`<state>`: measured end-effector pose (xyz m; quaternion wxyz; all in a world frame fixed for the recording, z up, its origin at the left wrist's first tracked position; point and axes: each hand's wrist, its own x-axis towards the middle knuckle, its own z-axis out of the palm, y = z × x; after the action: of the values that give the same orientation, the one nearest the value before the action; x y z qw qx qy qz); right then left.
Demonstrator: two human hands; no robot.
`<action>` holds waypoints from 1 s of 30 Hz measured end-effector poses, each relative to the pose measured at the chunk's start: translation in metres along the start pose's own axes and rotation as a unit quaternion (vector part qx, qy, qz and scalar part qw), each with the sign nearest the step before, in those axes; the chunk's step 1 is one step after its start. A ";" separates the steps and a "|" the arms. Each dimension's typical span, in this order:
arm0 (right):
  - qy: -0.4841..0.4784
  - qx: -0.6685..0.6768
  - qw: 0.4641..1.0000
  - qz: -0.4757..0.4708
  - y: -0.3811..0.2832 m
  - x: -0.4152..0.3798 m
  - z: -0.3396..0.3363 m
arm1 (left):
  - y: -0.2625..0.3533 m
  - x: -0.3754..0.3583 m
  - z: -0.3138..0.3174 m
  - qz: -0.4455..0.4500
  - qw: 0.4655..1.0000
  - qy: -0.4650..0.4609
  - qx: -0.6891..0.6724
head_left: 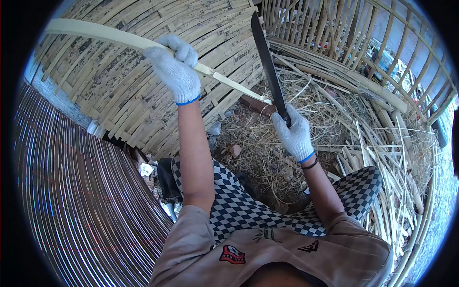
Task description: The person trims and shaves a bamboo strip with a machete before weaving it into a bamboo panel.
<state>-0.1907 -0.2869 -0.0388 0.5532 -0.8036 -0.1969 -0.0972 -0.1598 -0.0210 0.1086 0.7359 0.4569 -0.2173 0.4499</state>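
Observation:
A long pale bamboo strip point(105, 34) runs from the upper left down to the middle, its lower end near a reddish-brown block point(256, 103). My left hand point(176, 67), in a white knitted glove with a blue cuff, is closed around the strip. Below the hand the strip looks notched and narrower. My right hand point(294, 133), gloved the same way, grips the handle of a long dark machete point(269, 62). The blade points up and slightly left, its base close to the strip's lower end.
Woven bamboo panel point(119, 86) at upper left; bamboo fence point(330, 28) at upper right. Curly shavings point(267, 148) cover the ground ahead, split bamboo strips point(389, 191) lie at right. A ribbed dark surface point(86, 191) fills the lower left. My crossed legs point(239, 201) are below.

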 end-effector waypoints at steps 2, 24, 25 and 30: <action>0.001 -0.033 0.999 -0.038 -0.002 -0.001 -0.001 | 0.012 -0.001 0.014 0.047 0.998 0.005 0.042; 0.024 -0.021 0.999 -0.018 0.024 0.006 -0.004 | 0.173 -0.009 -0.045 0.151 0.985 -0.070 0.034; 0.046 -0.012 0.998 -0.034 0.028 0.007 -0.004 | 0.167 -0.007 -0.040 0.136 0.987 -0.085 0.011; 0.038 -0.037 0.999 0.002 0.027 0.009 -0.014 | 0.161 -0.012 -0.017 0.146 0.986 -0.065 0.052</action>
<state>-0.1702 -0.3065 -0.0529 0.5302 -0.8197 -0.1703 -0.1338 -0.3058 0.0172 0.1686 0.6222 0.4858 -0.3053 0.5326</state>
